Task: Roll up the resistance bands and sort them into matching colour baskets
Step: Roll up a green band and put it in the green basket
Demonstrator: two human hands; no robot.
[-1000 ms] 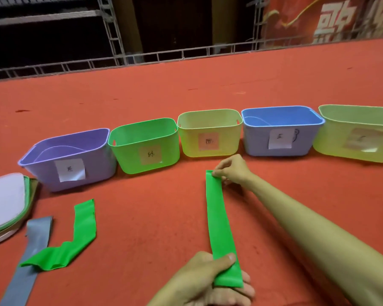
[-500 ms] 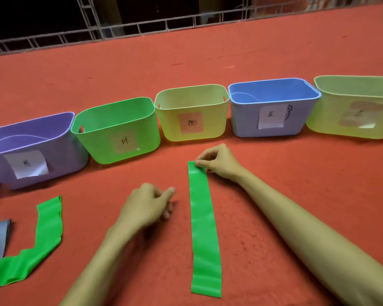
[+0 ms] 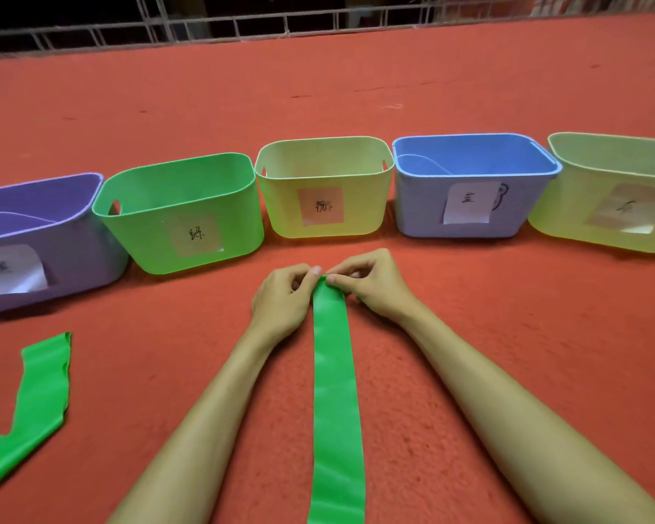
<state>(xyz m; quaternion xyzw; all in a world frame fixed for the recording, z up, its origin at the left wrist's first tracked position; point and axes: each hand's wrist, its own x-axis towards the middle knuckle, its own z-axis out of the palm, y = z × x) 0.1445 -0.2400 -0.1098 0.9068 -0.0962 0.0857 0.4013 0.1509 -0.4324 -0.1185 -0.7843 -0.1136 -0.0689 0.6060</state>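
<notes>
The fingertips [image 3: 315, 271] of the left hand [image 3: 280, 296] and those of the right hand [image 3: 371, 287] meet at the far end of a flat, bright green rubber resistance band [image 3: 335, 391]. Both hands are curled, and thumb and forefinger of each pinch that end's corners. The other fingers are tucked under, knuckles up. Whether the end is already folded over cannot be told.

The band lies flat on the red carpeted floor [image 3: 469, 315]. Its long axis runs straight away from the person; its near end passes out of view at the bottom, and a forearm lies on either side of it.

Just beyond the pinched end stands a pale yellow plastic basket [image 3: 280, 206] with a paper label. It is the middle of a row of five: a purple basket [image 3: 80, 259] and a green basket [image 3: 148, 236] to its left, a blue basket [image 3: 420, 213] and a yellow-green basket [image 3: 560, 206] to its right.

A second green band [image 3: 42, 395] lies crumpled near the left edge of the carpet, well apart from the hands. A metal railing [image 3: 243, 28] borders the far edge.
</notes>
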